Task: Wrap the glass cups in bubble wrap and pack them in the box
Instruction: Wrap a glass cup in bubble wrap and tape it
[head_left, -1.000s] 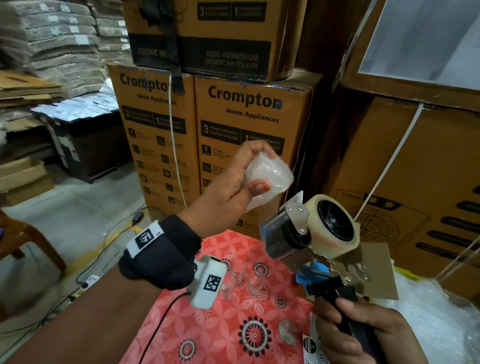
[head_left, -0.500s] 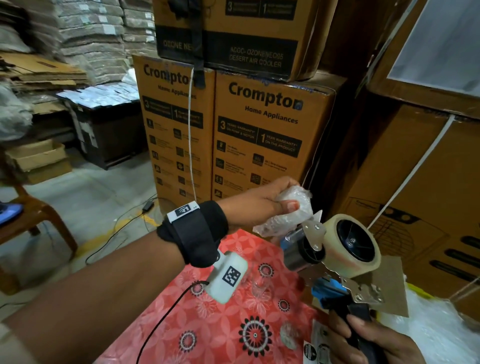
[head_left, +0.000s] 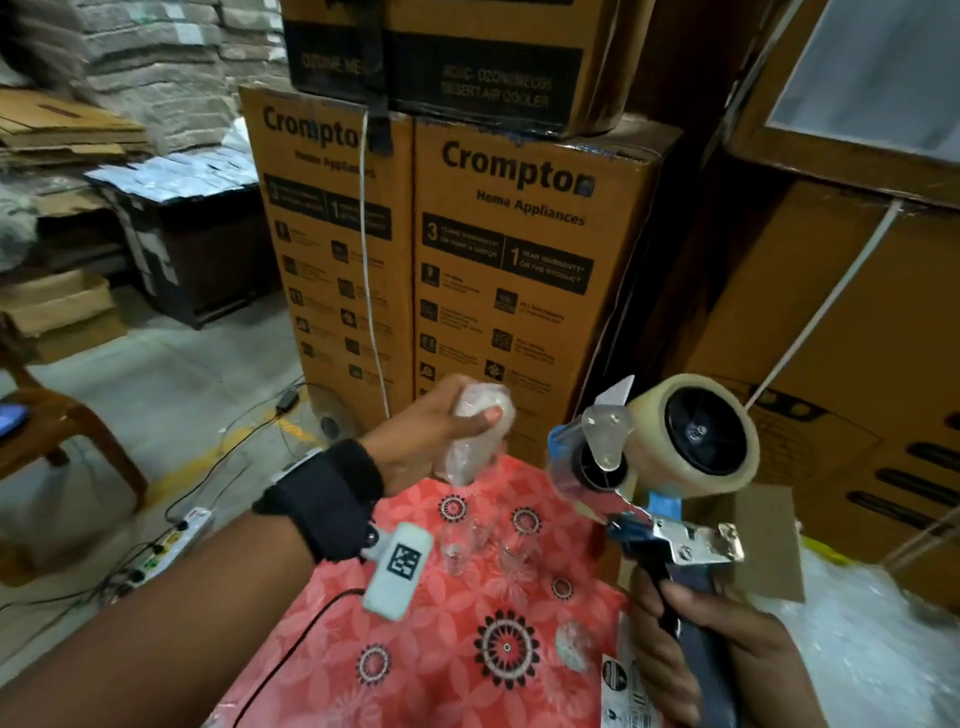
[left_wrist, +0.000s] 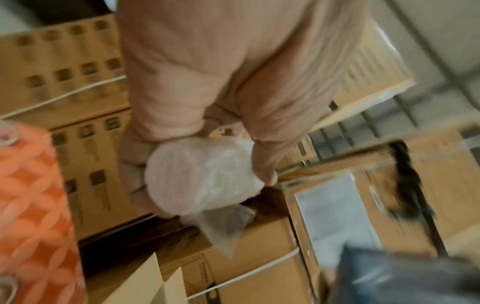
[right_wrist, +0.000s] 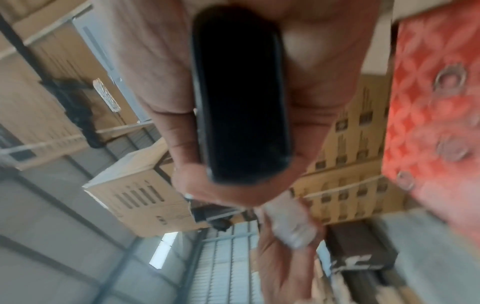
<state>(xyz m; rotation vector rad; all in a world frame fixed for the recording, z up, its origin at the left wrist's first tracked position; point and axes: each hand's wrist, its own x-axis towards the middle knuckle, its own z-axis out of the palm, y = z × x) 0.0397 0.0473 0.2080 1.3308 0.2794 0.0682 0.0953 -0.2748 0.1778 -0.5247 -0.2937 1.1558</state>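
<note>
My left hand (head_left: 452, 431) grips a glass cup wrapped in bubble wrap (head_left: 480, 431), held in the air above the far end of the red flowered table (head_left: 441, 649); thumb and fingers curl round the wrapped cup (left_wrist: 202, 176), and a loose flap hangs below it. My right hand (head_left: 696, 639) grips the dark handle (right_wrist: 239, 98) of a tape dispenser (head_left: 670, 457) with a roll of clear tape, just right of the bundle. Several bare glass cups (head_left: 488, 540) stand on the table under my left hand. A small wrapped bundle (head_left: 571, 644) lies near the table's right edge.
Tall cardboard appliance boxes (head_left: 519, 260) stand stacked right behind the table and to the right. An open brown box flap (head_left: 769, 540) shows behind the dispenser, with bubble wrap sheets (head_left: 872, 649) at the lower right. Cables and a power strip (head_left: 166, 545) lie on the floor to the left.
My left hand has lowered and turned over with the wrapped cup, from raised to just above the table's far end. The tape dispenser stays beside it on the right.
</note>
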